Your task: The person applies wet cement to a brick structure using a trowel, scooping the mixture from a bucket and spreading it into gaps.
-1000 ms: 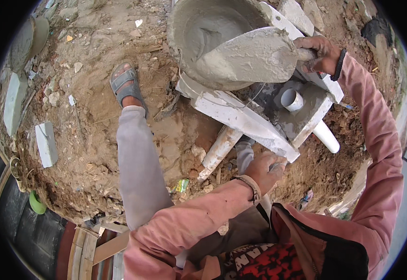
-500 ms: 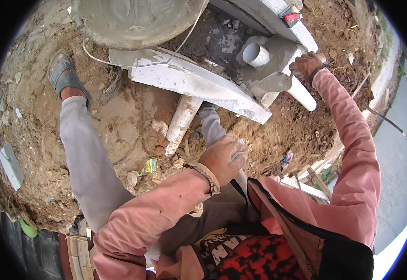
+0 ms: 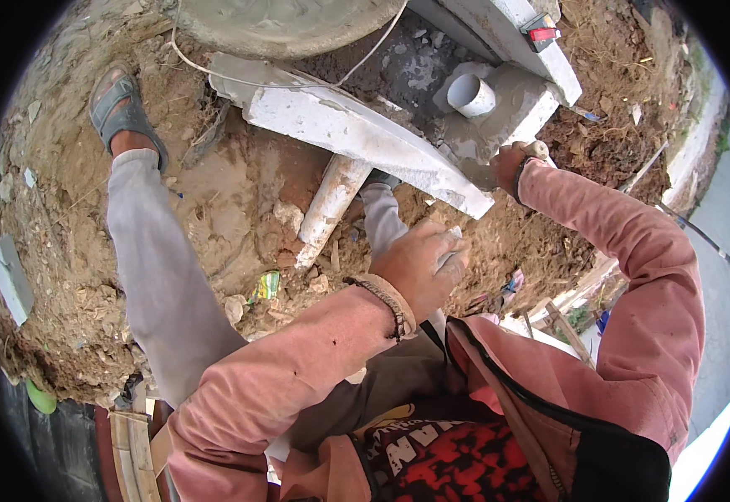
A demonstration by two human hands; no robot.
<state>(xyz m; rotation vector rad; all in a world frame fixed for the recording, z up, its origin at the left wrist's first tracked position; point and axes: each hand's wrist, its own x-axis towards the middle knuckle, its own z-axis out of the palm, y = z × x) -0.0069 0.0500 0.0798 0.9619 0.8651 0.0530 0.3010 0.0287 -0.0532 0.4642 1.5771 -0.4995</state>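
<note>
While the bare right hand [image 3: 510,163] is reaching to the corner of the white slab-walled box [image 3: 541,115], its fingers are clasping the pale, round-ended handle of a grey metal trowel [image 3: 477,174], whose visible blade is lying just beside the right end of the long, rough white front slab [image 3: 357,134]. Nearer the body, the bare left hand [image 3: 419,268] is hovering, fingers curling inward; whether they're pinching that small pale bit at their tips, I can't tell. And progress? Wet grey mortar [image 3: 511,105] is already surrounding the short, upright white plastic pipe [image 3: 478,102], so that end is looking well advanced. Further in, the dark, patchy box floor [image 3: 419,71] is showing loose lumps, and the front slab's outer face is showing bare white, so finishing there is apparently still waiting. Supply isn't lacking: the round, mortar-caked bucket [image 3: 298,48] is standing by the slab's left end, holding more grey mix, its thin wire handle [image 3: 331,86] drooping.
</note>
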